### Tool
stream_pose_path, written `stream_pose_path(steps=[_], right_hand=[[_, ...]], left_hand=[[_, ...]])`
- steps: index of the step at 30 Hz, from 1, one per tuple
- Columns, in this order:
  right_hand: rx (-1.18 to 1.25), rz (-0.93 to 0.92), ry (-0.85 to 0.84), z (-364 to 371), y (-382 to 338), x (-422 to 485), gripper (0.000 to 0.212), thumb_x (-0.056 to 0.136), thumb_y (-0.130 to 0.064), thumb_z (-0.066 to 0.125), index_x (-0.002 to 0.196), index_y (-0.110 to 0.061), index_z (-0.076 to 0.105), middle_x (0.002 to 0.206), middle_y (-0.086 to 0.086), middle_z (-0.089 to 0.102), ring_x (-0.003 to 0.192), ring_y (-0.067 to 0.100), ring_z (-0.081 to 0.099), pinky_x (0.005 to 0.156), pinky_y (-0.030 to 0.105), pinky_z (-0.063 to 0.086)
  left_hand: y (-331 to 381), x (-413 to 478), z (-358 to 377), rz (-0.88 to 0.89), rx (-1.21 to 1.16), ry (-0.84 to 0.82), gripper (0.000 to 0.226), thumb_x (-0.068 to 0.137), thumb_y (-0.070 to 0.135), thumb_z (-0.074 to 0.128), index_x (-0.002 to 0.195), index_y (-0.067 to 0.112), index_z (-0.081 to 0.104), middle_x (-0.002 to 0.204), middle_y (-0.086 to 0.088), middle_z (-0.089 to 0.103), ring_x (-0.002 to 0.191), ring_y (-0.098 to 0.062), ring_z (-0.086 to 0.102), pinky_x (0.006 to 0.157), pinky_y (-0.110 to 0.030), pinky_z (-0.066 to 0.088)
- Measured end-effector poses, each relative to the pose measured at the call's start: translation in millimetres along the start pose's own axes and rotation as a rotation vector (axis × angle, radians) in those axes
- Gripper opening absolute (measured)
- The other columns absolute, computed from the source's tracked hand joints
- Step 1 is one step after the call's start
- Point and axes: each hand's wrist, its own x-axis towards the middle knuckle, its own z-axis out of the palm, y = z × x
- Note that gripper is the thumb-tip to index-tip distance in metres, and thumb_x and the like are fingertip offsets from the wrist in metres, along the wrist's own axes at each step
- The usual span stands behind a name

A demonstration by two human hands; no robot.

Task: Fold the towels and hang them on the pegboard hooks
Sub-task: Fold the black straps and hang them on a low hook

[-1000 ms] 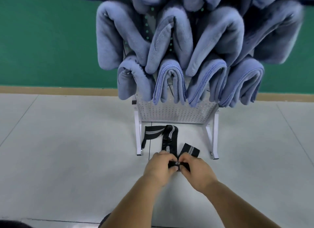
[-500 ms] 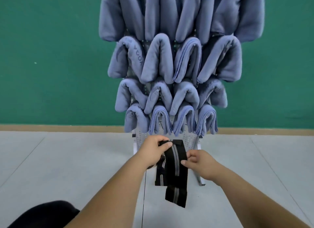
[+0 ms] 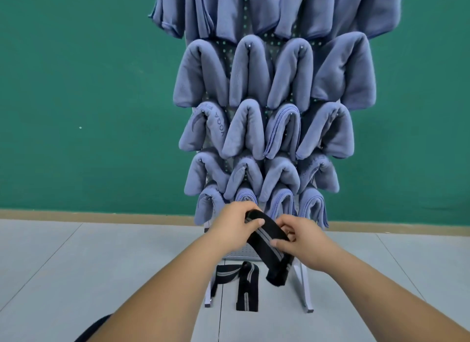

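A white pegboard stand (image 3: pixel 304 283) rises in front of me, its hooks covered by several folded blue towels (image 3: pixel 248 74) in stacked rows. Low in front of the bottom row I hold a black strap with grey stripes (image 3: pixel 268 242), folded over so its end hangs down. My left hand (image 3: pixel 234 226) grips its upper end, thumb on top. My right hand (image 3: pixel 304 242) pinches it from the right side.
Another black striped strap (image 3: pixel 245 283) lies on the grey floor between the stand's legs. A green wall with a tan skirting strip (image 3: pixel 101 214) runs behind. A dark rounded shape (image 3: pixel 89 331) shows at the bottom left edge.
Both hands lifted a strap from the floor up to the bottom towel row. It has gone from hanging straight down to folded and angled between my hands. My view tilted upward.
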Motion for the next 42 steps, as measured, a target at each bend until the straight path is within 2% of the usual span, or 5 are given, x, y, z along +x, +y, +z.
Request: stream_pose_path(steps=[4, 13, 20, 30, 42], right_hand=[[-0.013, 0.087, -0.22, 13.1, 35.8, -11.0, 0.019, 0.085, -0.032, 0.083, 0.098, -0.028, 0.071, 0.092, -0.014, 0.078, 0.087, 0.009, 0.073, 0.082, 0.028, 0.059], [-0.066, 0.114, -0.019, -1.1, 56.1, -2.1, 0.009, 0.092, -0.034, 0.076, 0.087, -0.034, 0.069, 0.082, -0.016, 0.071, 0.08, 0.005, 0.065, 0.08, 0.025, 0.053], [-0.117, -0.03, 0.058, 7.5, 21.1, 6.4, 0.011, 0.082, -0.039, 0.084, 0.087, -0.032, 0.076, 0.078, -0.017, 0.073, 0.074, 0.005, 0.065, 0.07, 0.021, 0.051], [0.27, 0.101, -0.151, -10.3, 30.7, 2.0, 0.037, 0.078, -0.028, 0.093, 0.109, -0.03, 0.073, 0.099, -0.003, 0.079, 0.097, 0.021, 0.075, 0.094, 0.037, 0.061], [0.093, -0.032, 0.423, -3.6, 17.7, 8.7, 0.033, 0.074, -0.007, 0.084, 0.094, -0.032, 0.074, 0.086, -0.019, 0.073, 0.084, 0.003, 0.067, 0.075, 0.011, 0.048]], left_hand=[[-10.4, -4.5, 2.8, -0.056, -0.019, 0.06, 0.004, 0.097, 0.028, 0.072, 0.098, 0.025, 0.071, 0.09, 0.009, 0.071, 0.086, -0.013, 0.066, 0.082, -0.033, 0.055], [-35.5, 1.3, -1.5, -0.233, 0.103, -0.117, 0.01, 0.088, 0.027, 0.078, 0.091, 0.031, 0.069, 0.089, 0.011, 0.073, 0.082, -0.007, 0.068, 0.089, -0.038, 0.059], [-5.1, -2.9, 33.6, 0.068, 0.158, -0.307, 0.062, 0.077, 0.055, 0.084, 0.132, 0.039, 0.059, 0.124, 0.017, 0.059, 0.113, -0.005, 0.059, 0.1, -0.028, 0.048], [-16.5, 3.9, 36.1, -0.109, 0.111, -0.218, 0.03, 0.089, 0.045, 0.078, 0.075, 0.031, 0.057, 0.073, 0.009, 0.057, 0.07, -0.012, 0.054, 0.064, -0.03, 0.042], [-20.3, 4.0, 40.3, -0.404, -0.295, -0.205, 0.026, 0.1, 0.041, 0.064, 0.083, 0.022, 0.058, 0.063, 0.002, 0.049, 0.055, -0.017, 0.041, 0.06, -0.028, 0.037]])
